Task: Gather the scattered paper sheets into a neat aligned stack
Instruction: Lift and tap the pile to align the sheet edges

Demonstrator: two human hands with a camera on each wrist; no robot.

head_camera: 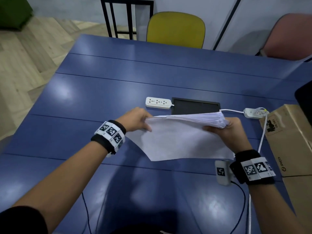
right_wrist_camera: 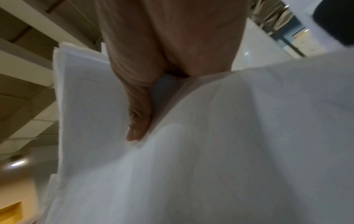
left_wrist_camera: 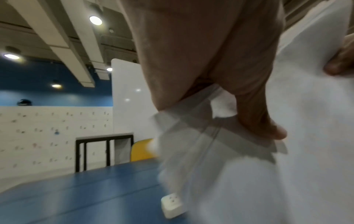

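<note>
A bundle of white paper sheets (head_camera: 182,139) is held upright on its long edge above the blue table (head_camera: 84,102), its face tilted toward me. My left hand (head_camera: 143,121) pinches the bundle's upper left corner. My right hand (head_camera: 219,127) grips the upper right corner, where the sheet edges fan apart into a thick, uneven wad. In the left wrist view the left hand (left_wrist_camera: 239,106) has its thumb on the blurred paper sheets (left_wrist_camera: 287,166). In the right wrist view the right hand (right_wrist_camera: 138,118) lies with its thumb between layers of the paper sheets (right_wrist_camera: 229,151).
Behind the paper lie a white power strip (head_camera: 158,103), a black framed panel (head_camera: 195,106) and a second power strip (head_camera: 255,113) with a white cable. A cardboard box (head_camera: 292,137) stands at the right edge. A yellow chair (head_camera: 175,29) and a pink chair (head_camera: 290,36) stand beyond the table.
</note>
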